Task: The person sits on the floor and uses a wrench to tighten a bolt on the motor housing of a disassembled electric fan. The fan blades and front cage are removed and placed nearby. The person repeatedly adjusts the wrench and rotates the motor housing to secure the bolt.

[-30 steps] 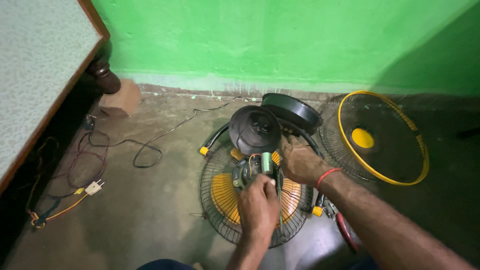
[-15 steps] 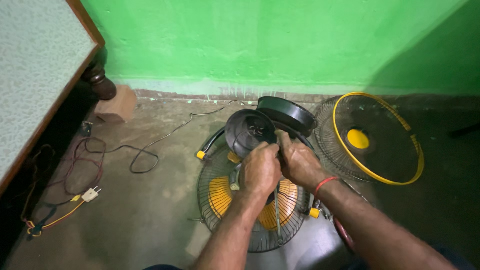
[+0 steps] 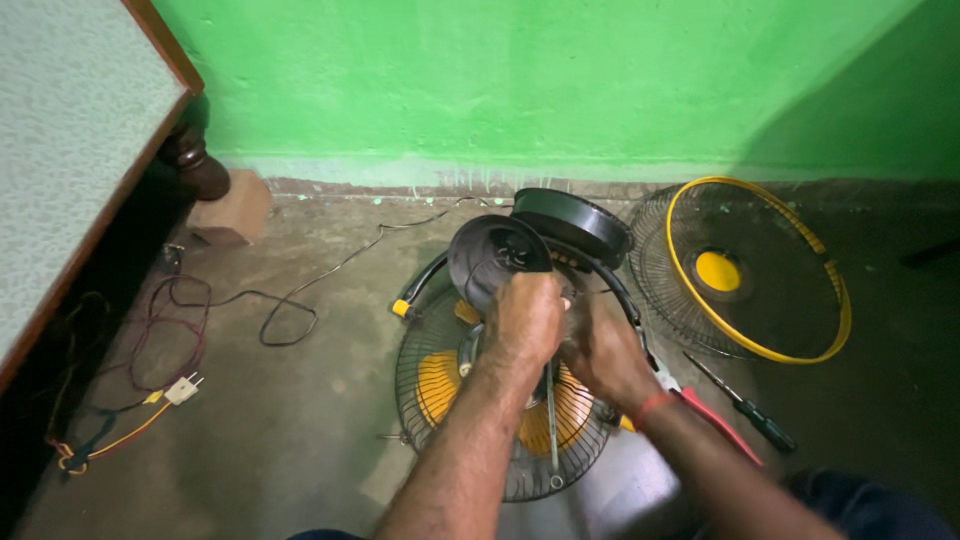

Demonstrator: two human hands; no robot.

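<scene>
Both hands, left hand [image 3: 525, 318] and right hand [image 3: 600, 352], clenched on the fan motor [image 3: 497, 255] over the wire guard [image 3: 435, 385] on the floor; motor work underway, steady holding needed.

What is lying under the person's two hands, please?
Under the left hand and right hand lies a wire fan guard with yellow blades showing through it. The hub at its middle is covered by the hands.

Dim indoor light, dark shadowed corners, slight blur on hands [image 3: 560, 335].
</scene>
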